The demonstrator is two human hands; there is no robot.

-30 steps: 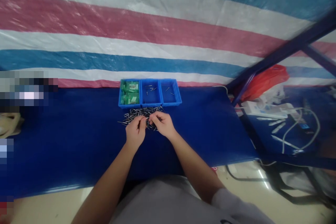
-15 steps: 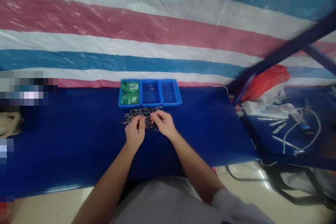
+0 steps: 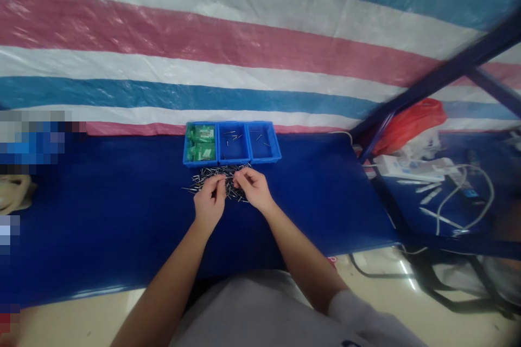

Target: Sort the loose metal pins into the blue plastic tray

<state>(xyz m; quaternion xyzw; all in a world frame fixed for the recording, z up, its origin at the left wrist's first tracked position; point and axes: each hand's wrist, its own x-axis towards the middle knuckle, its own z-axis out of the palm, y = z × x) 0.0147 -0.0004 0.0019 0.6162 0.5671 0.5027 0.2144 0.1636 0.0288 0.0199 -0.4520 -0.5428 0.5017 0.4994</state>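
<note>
A pile of thin dark and silvery metal pieces [image 3: 234, 193] lies on the blue table. My left hand [image 3: 210, 200] is over the left part of the pile, its thumb and forefinger pinched on a thin metal piece [image 3: 228, 178]. Close to its right, my right hand [image 3: 254, 191] has its fingers pinched together near the other end of that piece; what they hold is too small to make out. Behind the pile stand a blue bin with green packets [image 3: 203, 152], a middle blue bin [image 3: 234, 154] and a right blue bin [image 3: 265, 153], the last two with a few thin pieces.
The blue table [image 3: 109, 217] reaches to both sides. On the right are a dark blue metal frame [image 3: 431, 84], a red bag [image 3: 411, 127], a white power strip [image 3: 407, 169] and a looped cable [image 3: 491, 195]. A beige object [image 3: 15, 193] is at the far left.
The hands have hardly moved and stay pinched over the pile. The view has shifted very slightly, and the blurred patch at the far left looks bluer.
</note>
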